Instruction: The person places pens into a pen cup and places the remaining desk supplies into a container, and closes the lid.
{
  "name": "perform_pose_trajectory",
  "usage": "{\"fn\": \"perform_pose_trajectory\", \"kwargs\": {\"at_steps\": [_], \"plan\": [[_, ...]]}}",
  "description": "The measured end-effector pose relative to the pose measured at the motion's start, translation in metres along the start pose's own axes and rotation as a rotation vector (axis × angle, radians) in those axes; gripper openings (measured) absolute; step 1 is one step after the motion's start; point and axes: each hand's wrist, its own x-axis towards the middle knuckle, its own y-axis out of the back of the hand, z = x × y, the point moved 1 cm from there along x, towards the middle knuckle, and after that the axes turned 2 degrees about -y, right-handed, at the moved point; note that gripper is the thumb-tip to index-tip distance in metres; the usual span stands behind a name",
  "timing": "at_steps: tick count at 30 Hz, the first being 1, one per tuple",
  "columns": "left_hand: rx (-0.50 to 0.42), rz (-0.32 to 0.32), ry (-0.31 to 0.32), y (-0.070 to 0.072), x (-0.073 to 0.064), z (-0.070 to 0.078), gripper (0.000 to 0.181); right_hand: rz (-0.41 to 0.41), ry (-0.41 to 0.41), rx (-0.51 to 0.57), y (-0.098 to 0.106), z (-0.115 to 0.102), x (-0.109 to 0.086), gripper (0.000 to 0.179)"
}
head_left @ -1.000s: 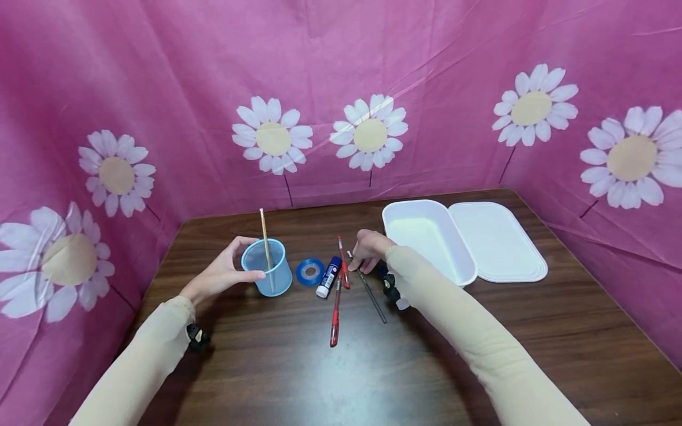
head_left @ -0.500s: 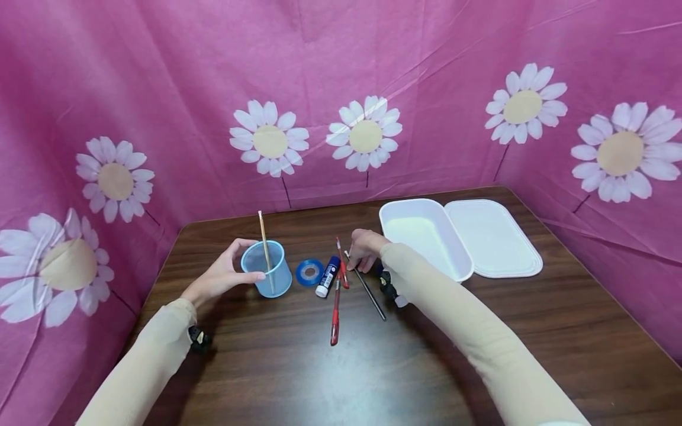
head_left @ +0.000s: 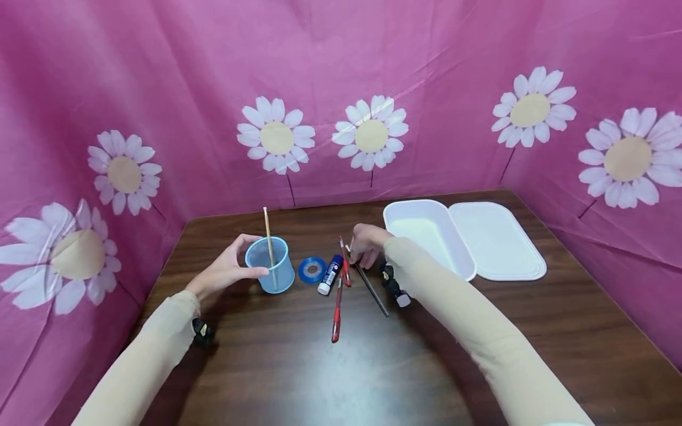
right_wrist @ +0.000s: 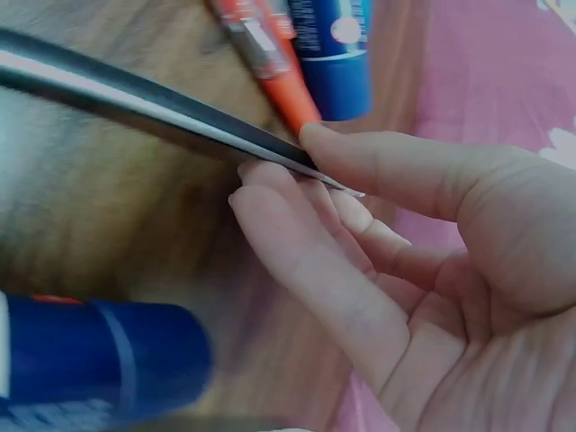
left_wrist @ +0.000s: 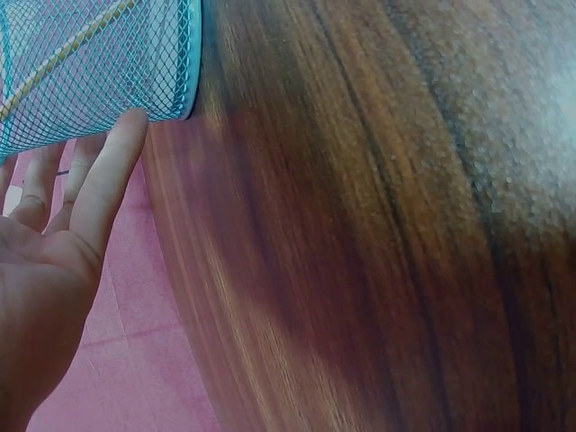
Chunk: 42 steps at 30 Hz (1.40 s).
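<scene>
My left hand [head_left: 226, 272] holds a light-blue mesh pen cup [head_left: 278, 278], thumb on the near side and fingers round the far side. Inside the cup leans a thin wooden stick [head_left: 269, 234] with a pale tip. In the right wrist view, my right hand [right_wrist: 387, 261] pinches a slim black pencil [right_wrist: 171, 108] near its pale pointed end, between thumb and fingertips. The pencil slants toward the table's front. Just left of it lie two red pens [head_left: 337, 313], a blue glue stick [head_left: 331, 273] with a white cap, and a roll of blue tape [head_left: 312, 270].
A second blue glue stick [right_wrist: 108, 360] lies close under my right wrist, mostly hidden in the head view. Behind my right forearm stand a white plastic tub [head_left: 426, 231] and its white lid [head_left: 501, 242]. A pink daisy curtain [head_left: 330, 65] hangs round the table's edges.
My right hand, pinching the pencil, has risen slightly, and the pencil's near end has shifted a little away from the table's front. My left hand stays on the cup.
</scene>
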Motion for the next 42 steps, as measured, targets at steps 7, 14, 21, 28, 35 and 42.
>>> {"fn": "perform_pose_trajectory", "kwargs": {"at_steps": [7, 14, 21, 28, 35, 42], "plan": [[-0.026, 0.004, 0.000, -0.001, 0.002, 0.001, 0.074, -0.133, 0.080, 0.075, 0.026, -0.016, -0.013, 0.017], [-0.029, 0.004, 0.014, -0.002, 0.001, -0.001, 0.077, -0.184, 0.115, 0.206, 0.034, -0.029, -0.022, 0.020], [0.019, 0.007, -0.002, 0.001, 0.001, 0.000, 0.074, -0.228, 0.104, 0.243, 0.033, -0.038, -0.020, 0.029], [0.014, 0.006, -0.001, 0.000, 0.002, -0.001, 0.075, -0.281, 0.152, 0.294, 0.033, -0.050, -0.021, 0.031], [0.025, 0.008, -0.007, 0.002, 0.003, 0.000, 0.075, -0.334, 0.214, 0.418, 0.027, -0.062, -0.021, 0.032], [0.022, 0.006, -0.018, 0.003, 0.005, -0.001, 0.075, -0.359, 0.337, 0.575, 0.027, -0.076, -0.024, 0.018]]}}
